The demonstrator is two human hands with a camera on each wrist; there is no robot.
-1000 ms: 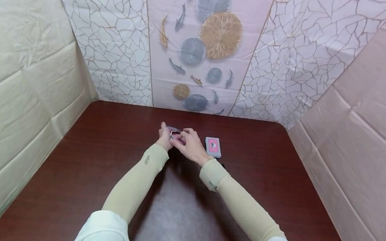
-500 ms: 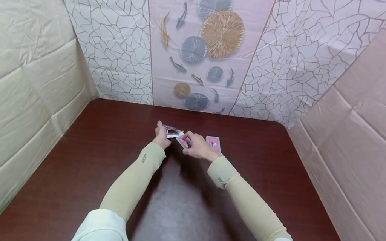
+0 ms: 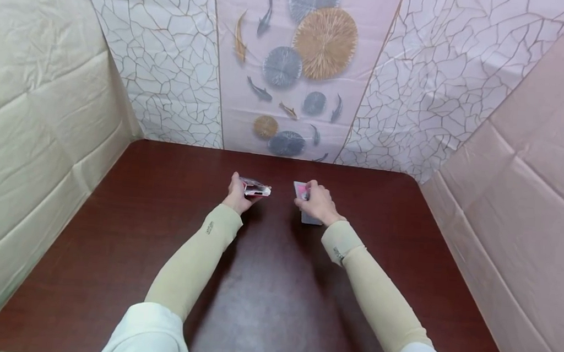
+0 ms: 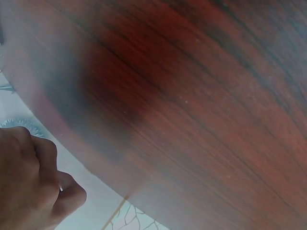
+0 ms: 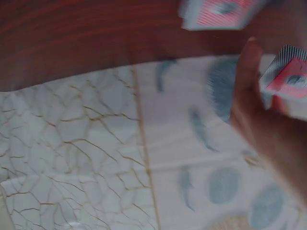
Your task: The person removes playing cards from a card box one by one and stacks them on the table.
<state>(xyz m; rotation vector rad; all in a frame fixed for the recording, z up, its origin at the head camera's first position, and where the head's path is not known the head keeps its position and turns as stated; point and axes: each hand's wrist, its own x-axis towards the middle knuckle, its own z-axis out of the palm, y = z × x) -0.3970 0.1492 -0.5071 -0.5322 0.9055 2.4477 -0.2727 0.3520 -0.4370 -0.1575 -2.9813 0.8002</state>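
Observation:
My left hand (image 3: 237, 195) grips a card box (image 3: 258, 189) whose open end faces me and shows a dark inside with a white flap. In the left wrist view only the curled fingers (image 4: 33, 182) appear, and the box is out of sight. My right hand (image 3: 320, 203) pinches playing cards (image 3: 299, 189) with pink-and-grey backs. They are held above a stack of playing cards (image 3: 311, 219) on the table, which my hand partly covers in the head view. From the right wrist, the held cards (image 5: 291, 76) and the stack (image 5: 218, 14) show apart, with matching pink backs.
The dark red-brown table (image 3: 156, 254) has rounded far corners. A patterned cloth (image 3: 289, 88) with fish and round leaves hangs behind it. Plain beige sheets (image 3: 32, 123) hang at both sides.
The right hand has drawn cards out of the box and carried them right, to over the stack. The left hand keeps hold of the box, whose opening now shows.

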